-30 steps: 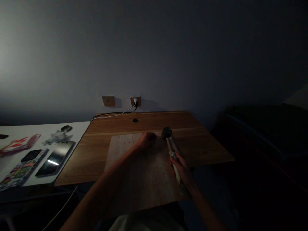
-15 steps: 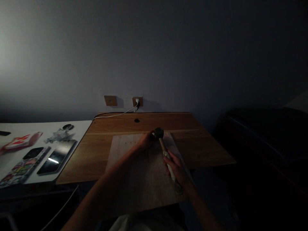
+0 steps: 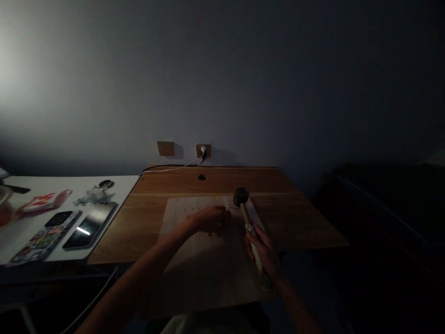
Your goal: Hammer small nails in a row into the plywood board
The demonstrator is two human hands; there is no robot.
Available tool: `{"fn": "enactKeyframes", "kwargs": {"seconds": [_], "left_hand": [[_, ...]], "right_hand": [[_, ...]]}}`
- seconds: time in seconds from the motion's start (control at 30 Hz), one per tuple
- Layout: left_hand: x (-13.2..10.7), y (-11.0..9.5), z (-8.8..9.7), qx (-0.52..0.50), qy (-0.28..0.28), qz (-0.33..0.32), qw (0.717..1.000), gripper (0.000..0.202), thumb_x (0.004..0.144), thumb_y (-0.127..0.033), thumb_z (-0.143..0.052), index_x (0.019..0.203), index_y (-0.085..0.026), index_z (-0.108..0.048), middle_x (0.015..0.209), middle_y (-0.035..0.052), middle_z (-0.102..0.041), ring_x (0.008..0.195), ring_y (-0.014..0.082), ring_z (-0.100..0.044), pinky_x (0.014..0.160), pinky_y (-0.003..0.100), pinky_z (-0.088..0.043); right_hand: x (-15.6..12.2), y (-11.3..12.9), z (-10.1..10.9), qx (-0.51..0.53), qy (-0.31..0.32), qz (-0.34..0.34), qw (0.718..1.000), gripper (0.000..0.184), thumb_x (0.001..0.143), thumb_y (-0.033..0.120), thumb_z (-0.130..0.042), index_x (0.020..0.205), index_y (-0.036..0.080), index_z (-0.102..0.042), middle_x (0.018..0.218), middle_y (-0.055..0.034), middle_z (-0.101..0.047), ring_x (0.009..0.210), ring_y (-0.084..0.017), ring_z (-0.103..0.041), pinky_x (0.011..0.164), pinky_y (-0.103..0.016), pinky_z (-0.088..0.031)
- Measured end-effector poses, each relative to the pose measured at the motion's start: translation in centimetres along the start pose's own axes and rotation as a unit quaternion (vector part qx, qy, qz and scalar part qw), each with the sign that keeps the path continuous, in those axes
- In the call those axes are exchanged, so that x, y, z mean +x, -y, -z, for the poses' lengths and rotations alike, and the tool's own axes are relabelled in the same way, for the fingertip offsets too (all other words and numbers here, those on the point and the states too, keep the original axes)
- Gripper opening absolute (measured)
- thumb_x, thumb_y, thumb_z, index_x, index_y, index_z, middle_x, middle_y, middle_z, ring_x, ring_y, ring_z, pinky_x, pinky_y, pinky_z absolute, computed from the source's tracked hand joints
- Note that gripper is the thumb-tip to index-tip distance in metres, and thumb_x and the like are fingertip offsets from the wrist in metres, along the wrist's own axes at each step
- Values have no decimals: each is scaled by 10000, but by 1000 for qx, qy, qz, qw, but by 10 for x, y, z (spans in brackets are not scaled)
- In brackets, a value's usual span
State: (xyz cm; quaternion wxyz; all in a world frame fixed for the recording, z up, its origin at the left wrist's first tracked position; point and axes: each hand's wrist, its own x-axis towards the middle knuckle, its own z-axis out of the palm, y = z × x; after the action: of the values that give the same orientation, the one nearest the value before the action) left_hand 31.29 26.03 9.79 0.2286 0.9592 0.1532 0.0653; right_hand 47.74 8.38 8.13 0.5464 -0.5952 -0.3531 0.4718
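Note:
In my right hand is a hammer, gripped around its pale, wrapped handle. Its dark, blunt head tilts up and away from me above the far right part of a light wooden board. My left hand is over the far middle of that board, fingers curled together; what they hold, if anything, is too dark and small to make out. Just past its fingertips a small nail stands in the board. Several more small dark nail-like points run in a row along the far left edge.
Beneath the board is a brown wooden table against the wall. On a white table at left lie a phone, a patterned phone case, a red-and-white packet and crumpled plastic. Cables run from a wall socket.
My left hand has drawn back from beside the hammer head, towards me, uncovering the small nail. The hammer is still in my right hand. The whole view has shifted slightly.

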Motion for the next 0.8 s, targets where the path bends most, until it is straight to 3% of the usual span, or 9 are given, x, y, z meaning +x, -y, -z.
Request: {"fn": "enactKeyframes", "kwargs": {"seconds": [0.07, 0.17, 0.27, 0.37, 0.47, 0.67, 0.8], "left_hand": [[0, -13, 2, 49, 48, 18, 997, 165, 760, -141, -670, 920, -181, -676, 895, 59, -649, 732, 187, -638, 628, 270, -494], [5, -16, 2, 69, 44, 34, 996, 111, 799, -89, -594, 810, -163, -676, 783, 54, -640, 654, 166, -612, 587, 254, -463], [9, 2, 2, 31, -28, 31, 999, 128, 777, -63, -598, 788, -154, -688, 824, 55, -658, 692, 143, -610, 637, 232, -464], [9, 27, -2, -46, -134, 83, 986, 210, 753, -38, -589, 878, -155, -711, 857, 39, -689, 727, 132, -622, 673, 218, -468], [9, 45, -11, -93, -196, 126, 968, 229, 757, -46, -584, 900, -152, -729, 816, 23, -717, 737, 142, -637, 688, 231, -469], [12, 51, -25, -126, -254, 135, 950, 184, 778, -101, -612, 894, -143, -749, 861, 42, -757, 776, 169, -667, 753, 268, -501], [14, 53, -29, -120, -243, 137, 953, 197, 793, -115, -599, 911, -160, -751, 888, 45, -766, 818, 177, -683, 800, 285, -509]], "right_hand": [[2, -3, 3, -3, 3, 7, 1000, 351, 838, 549, -652, 930, 228, -543, 621, 79, -507, 380, -52, -389, 353, -179, -299], [2, -3, 5, -4, 2, 7, 1000, 347, 843, 546, -648, 918, 226, -536, 625, 78, -514, 376, -47, -383, 354, -178, -293], [-2, -1, 6, 5, -20, -6, 1000, 406, 806, 559, -678, 990, 222, -546, 657, 70, -545, 397, -52, -406, 361, -177, -302], [-4, 0, 6, -8, -24, 3, 1000, 404, 804, 555, -681, 990, 216, -562, 644, 69, -543, 415, -58, -418, 376, -179, -320], [-5, 1, 5, -6, -9, 10, 1000, 359, 827, 544, -665, 959, 223, -574, 652, 69, -542, 412, -55, -420, 382, -180, -332], [-6, 9, -5, 1, 5, 3, 1000, 388, 781, 552, -685, 948, 218, -583, 615, 77, -519, 392, -59, -406, 369, -187, -340], [-7, 12, -10, -12, 17, 3, 1000, 367, 778, 552, -676, 875, 219, -558, 634, 73, -525, 400, -53, -422, 371, -177, -341]]}}
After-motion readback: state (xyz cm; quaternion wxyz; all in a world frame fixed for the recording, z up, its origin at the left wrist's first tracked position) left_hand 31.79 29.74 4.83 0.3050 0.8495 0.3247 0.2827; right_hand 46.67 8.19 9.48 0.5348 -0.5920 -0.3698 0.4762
